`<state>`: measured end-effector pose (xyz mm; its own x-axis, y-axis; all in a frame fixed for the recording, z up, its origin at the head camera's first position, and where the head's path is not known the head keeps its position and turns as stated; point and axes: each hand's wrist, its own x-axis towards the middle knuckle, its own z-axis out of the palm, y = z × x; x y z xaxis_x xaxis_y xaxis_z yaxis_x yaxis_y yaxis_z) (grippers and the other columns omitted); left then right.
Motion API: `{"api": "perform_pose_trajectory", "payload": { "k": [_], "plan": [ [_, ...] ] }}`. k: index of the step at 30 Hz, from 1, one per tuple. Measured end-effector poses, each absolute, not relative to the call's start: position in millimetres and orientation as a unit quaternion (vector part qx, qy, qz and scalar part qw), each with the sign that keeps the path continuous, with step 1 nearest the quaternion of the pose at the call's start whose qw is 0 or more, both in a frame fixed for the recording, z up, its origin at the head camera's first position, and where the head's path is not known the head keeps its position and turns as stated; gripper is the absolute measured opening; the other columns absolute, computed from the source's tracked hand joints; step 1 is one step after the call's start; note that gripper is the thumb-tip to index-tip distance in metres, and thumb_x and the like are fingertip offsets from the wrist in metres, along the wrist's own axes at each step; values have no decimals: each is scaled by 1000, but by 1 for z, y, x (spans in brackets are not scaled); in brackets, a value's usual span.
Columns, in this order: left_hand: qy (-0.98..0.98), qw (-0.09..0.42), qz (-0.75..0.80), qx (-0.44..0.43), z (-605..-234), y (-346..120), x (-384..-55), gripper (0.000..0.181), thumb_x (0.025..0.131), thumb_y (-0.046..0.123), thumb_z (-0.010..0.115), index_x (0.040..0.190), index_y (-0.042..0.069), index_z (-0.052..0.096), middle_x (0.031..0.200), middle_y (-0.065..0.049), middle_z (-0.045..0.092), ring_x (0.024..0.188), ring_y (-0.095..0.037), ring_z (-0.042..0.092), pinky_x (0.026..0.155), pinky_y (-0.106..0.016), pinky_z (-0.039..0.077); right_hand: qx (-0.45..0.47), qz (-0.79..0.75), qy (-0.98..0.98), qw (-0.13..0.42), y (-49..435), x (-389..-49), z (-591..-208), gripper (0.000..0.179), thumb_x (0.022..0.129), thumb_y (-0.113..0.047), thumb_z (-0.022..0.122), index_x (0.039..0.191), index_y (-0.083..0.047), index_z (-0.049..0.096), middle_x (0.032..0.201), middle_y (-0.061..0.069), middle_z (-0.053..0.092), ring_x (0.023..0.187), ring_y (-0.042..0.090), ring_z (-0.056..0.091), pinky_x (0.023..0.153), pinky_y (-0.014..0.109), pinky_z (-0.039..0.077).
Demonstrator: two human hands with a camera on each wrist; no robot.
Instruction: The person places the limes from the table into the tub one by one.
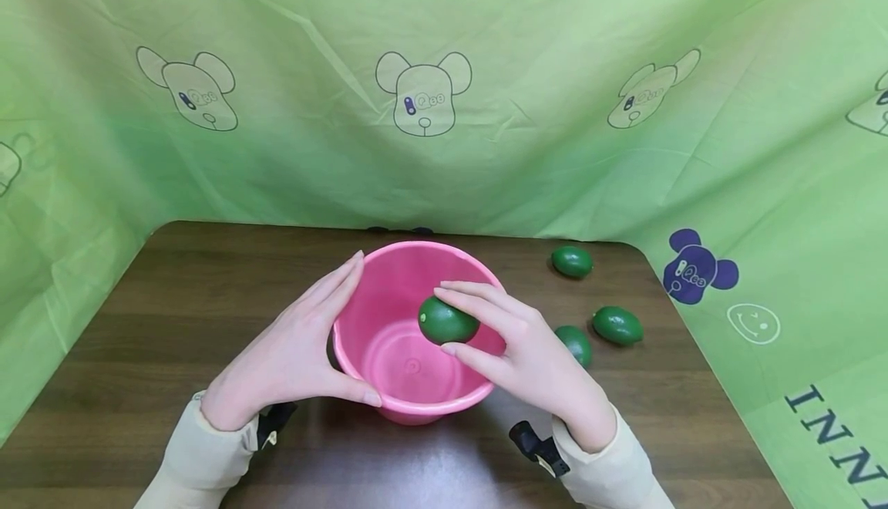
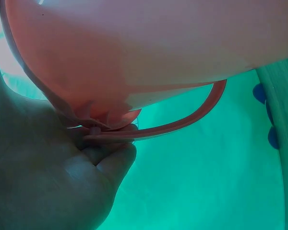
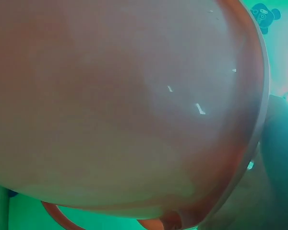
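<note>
A pink bucket (image 1: 416,370) stands upright on the table, its inside visible from above. My left hand (image 1: 284,347) holds the bucket's left side, with the thumb at the near rim and the fingers along the far left rim. In the left wrist view, fingers bend under the rim beside the handle (image 2: 182,122). Over the bucket's opening, my right hand (image 1: 520,343) pinches a green lime (image 1: 444,322) between thumb and fingers. The right wrist view shows mostly the bucket's outer wall (image 3: 125,105); the held lime is hidden there.
Three more limes lie on the brown wooden table (image 1: 208,293) to the right: a far lime (image 1: 572,261), a right lime (image 1: 617,325) and a lime (image 1: 574,345) partly behind my right hand. A green printed cloth (image 1: 312,162) hangs around the table's back and sides.
</note>
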<state>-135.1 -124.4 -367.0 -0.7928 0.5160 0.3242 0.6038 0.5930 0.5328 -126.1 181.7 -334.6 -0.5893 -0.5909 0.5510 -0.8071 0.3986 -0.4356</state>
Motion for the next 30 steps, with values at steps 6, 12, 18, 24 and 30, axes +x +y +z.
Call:
{"api": "perform_pose_trajectory", "payload": {
  "k": [6,12,18,24,30],
  "plan": [
    [-890,67,-325,-314,-367,-124,-134,143,56,85,78,164,17,14,169,11,5,152,-17,14,114,-49,33,425,339,-826,152,181,-125,-336,65,83,-13,86,142,-13,61,143,2,57,132,19,52,105,30,44],
    [-888,72,-325,-317,-367,-124,-134,143,56,84,78,165,17,13,169,11,5,152,-17,15,114,-49,33,422,340,-825,161,182,-125,-336,62,87,-20,83,144,-14,59,143,1,57,132,20,53,108,32,42],
    [-887,71,-328,-316,-367,-124,-134,144,56,84,79,165,18,13,169,12,5,152,-17,15,115,-49,32,420,336,-826,168,183,-125,-336,59,92,-26,79,145,-14,58,144,1,56,133,21,52,109,32,41],
    [-886,70,-333,-316,-369,-124,-135,143,55,84,79,165,20,13,168,13,6,152,-16,15,114,-49,33,417,335,-827,171,185,-125,-337,62,89,-24,82,145,-13,58,145,1,56,133,22,52,109,32,41],
    [-888,70,-330,-313,-369,-124,-135,144,55,84,79,165,20,13,168,13,6,152,-16,15,114,-49,33,412,338,-829,170,186,-124,-338,67,86,-20,84,147,-15,57,146,1,55,134,21,51,108,31,42]
  ]
}}
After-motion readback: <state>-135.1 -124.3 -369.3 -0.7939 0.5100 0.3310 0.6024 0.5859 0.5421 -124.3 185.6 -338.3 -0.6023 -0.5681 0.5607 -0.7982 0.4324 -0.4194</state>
